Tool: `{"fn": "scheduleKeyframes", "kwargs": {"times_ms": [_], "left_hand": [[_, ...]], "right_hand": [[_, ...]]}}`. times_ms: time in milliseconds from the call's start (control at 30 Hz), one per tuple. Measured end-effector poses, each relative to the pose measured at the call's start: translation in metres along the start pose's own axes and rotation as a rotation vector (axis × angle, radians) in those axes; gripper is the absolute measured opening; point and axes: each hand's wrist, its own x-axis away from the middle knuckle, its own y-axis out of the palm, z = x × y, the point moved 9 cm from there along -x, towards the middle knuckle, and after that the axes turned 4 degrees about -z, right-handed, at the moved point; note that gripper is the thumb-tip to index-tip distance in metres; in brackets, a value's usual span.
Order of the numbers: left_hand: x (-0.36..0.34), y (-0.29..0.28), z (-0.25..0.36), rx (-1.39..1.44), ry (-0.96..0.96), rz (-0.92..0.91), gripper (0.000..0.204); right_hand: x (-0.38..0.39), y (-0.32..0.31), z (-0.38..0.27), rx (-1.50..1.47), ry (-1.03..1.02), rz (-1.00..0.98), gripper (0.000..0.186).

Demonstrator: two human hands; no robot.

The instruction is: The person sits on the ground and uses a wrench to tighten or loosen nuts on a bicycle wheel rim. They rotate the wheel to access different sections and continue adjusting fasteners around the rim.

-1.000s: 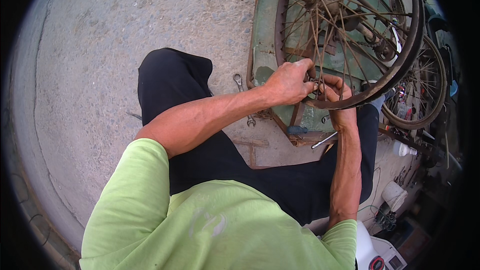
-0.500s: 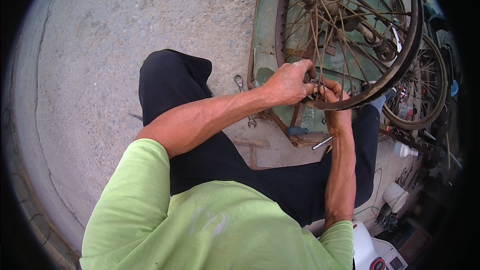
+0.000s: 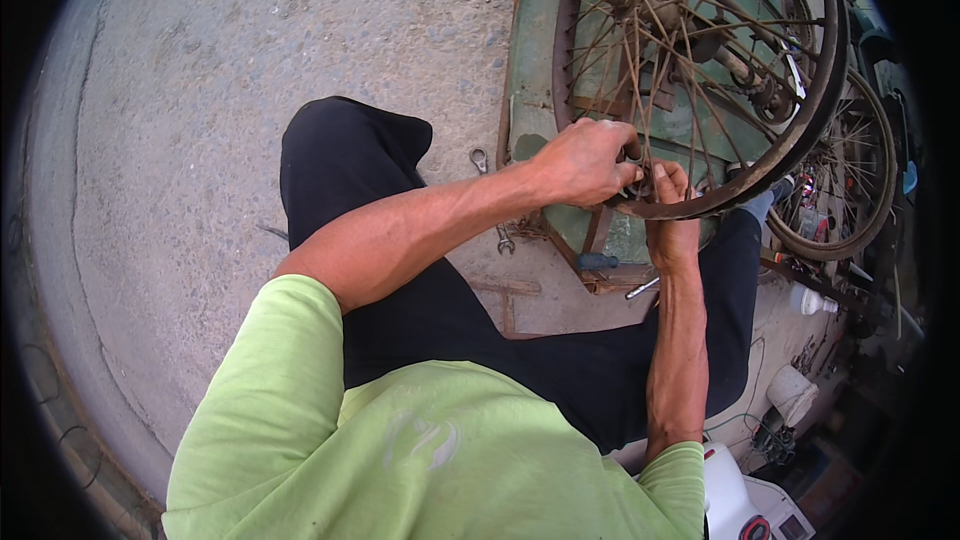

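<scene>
A rusty spoked wheel (image 3: 575,50) stands over a green board (image 3: 530,90) at the upper right. At the near part of its rim, my left hand (image 3: 590,162) is closed, thumb and fingertips pinched among the lower spokes. Whatever is between them is too small and dark to name. My right hand (image 3: 672,230) reaches up from beneath, with the rim crossing in front of it. Its thumb and fingers are bent together beside the spokes, close to my left fingertips; any held piece is hidden.
A spanner (image 3: 505,240) lies on the ground beneath my left forearm. A blue-handled tool (image 3: 597,261) rests at the board's near edge, with a metal rod (image 3: 643,288) beside it. Another spoked wheel (image 3: 880,170) stands at right. A white container (image 3: 792,395) sits lower right.
My right fingertips have moved slightly right and away from my left fingertips, and the right forearm has shifted a little left. My left hand has moved slightly right. The wheel looks unmoved.
</scene>
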Motion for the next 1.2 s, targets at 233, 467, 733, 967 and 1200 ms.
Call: {"fn": "scheduleKeyframes", "kwargs": {"times_ms": [233,467,733,967,1200], "left_hand": [[-0.006,0.003,0.005,-0.071,-0.028,-0.042,0.036],[-0.005,0.006,0.0,0.007,0.014,0.036,0.037],[-0.003,0.005,0.009,-0.056,-0.034,0.02,0.034],[-0.003,0.008,0.001,0.069,-0.129,0.089,0.033],[-0.008,0.006,-0.002,0.087,-0.196,0.09,0.037]], "right_hand": [[-0.036,-0.018,0.012,0.096,0.253,0.079,0.05],[-0.049,0.026,0.003,0.07,0.301,-0.01,0.059],[-0.054,0.03,0.008,0.015,0.274,-0.002,0.063],[-0.071,0.012,0.027,0.01,0.199,-0.071,0.061],[-0.072,0.015,0.03,-0.07,0.122,0.032,0.049]]}}
